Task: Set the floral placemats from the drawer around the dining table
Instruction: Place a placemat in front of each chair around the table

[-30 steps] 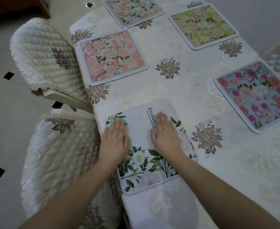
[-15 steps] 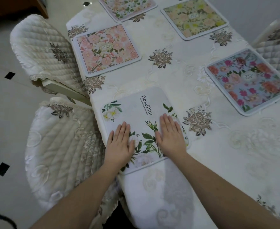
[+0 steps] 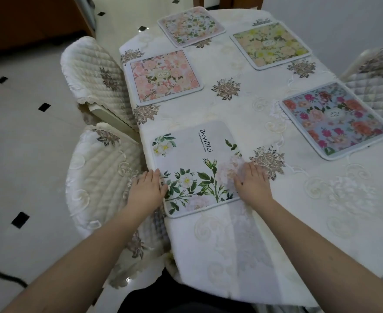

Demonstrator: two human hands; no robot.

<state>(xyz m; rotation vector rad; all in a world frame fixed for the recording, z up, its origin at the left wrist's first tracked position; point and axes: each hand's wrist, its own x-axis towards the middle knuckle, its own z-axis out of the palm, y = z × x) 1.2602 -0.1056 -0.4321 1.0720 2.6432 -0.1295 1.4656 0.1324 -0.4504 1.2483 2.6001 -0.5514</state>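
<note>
A white placemat with green leaves and the word "Beautiful" (image 3: 192,159) lies flat at the near left edge of the dining table (image 3: 242,123). My left hand (image 3: 146,188) rests with straight fingers at the mat's left near edge, partly off the table. Flat on the mat's right near corner lies my right hand (image 3: 252,180), fingers straight. Several other floral placemats lie around the table: a pink one (image 3: 164,76) at the left, a pale one (image 3: 191,26) at the far end, a yellow one (image 3: 270,45) and a blue one with red flowers (image 3: 335,119) on the right.
Two quilted cream chairs stand along the table's left side, one near (image 3: 100,181) and one farther (image 3: 95,73). Another quilted chair (image 3: 375,73) stands at the right. A tiled floor (image 3: 23,136) with small black squares spreads to the left.
Both hands have slid apart from the mat's middle to its left and right near edges. The view has risen and shows more of the table.
</note>
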